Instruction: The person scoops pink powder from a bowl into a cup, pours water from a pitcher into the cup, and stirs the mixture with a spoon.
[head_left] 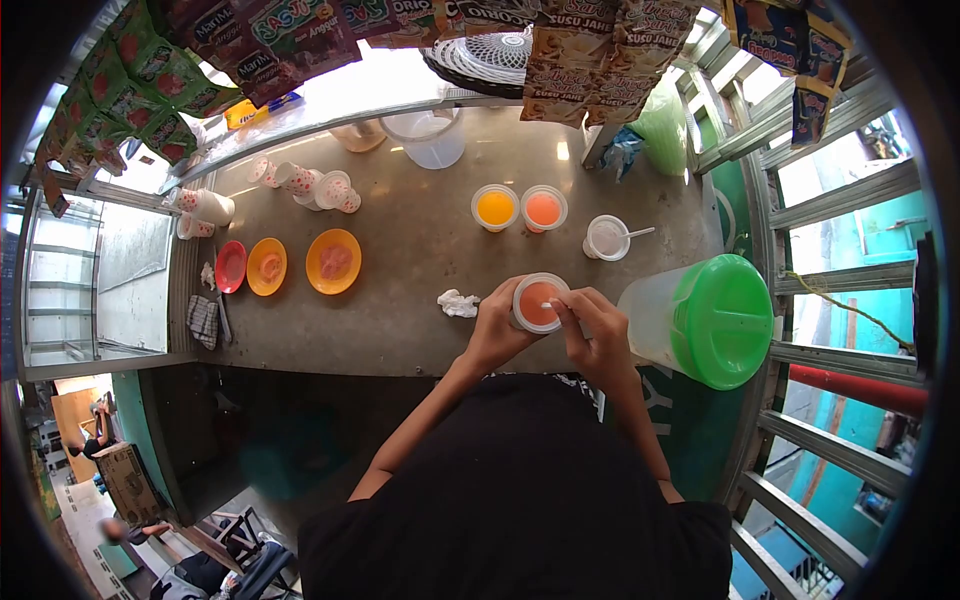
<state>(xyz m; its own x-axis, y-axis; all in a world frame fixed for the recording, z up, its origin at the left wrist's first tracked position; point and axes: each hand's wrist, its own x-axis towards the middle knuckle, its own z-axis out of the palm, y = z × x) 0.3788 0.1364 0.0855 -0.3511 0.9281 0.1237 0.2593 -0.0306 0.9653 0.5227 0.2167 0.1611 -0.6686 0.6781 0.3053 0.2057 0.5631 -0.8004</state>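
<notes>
My left hand (pixel 497 328) is wrapped round the side of a clear cup of orange-pink drink (pixel 536 304) near the counter's front edge. Over the same cup, my right hand (pixel 592 325) has its fingers pinched on a small white spoon or stick, whose lower part is in the drink. Behind them stand a cup of yellow drink (pixel 494 208) and a cup of pinkish-orange drink (pixel 543 209), side by side. To their right is a cup with pale contents (pixel 606 238) and a white spoon. A crumpled white tissue (pixel 458 304) lies left of my left hand.
A large container with a green lid (pixel 724 321) lies right of my hands. Farther left on the metal counter (pixel 410 260) are orange plates (pixel 333 262), a red plate (pixel 231 267), stacked cups (pixel 212 207) and a cloth (pixel 203 321). Sachets (pixel 568 60) hang overhead.
</notes>
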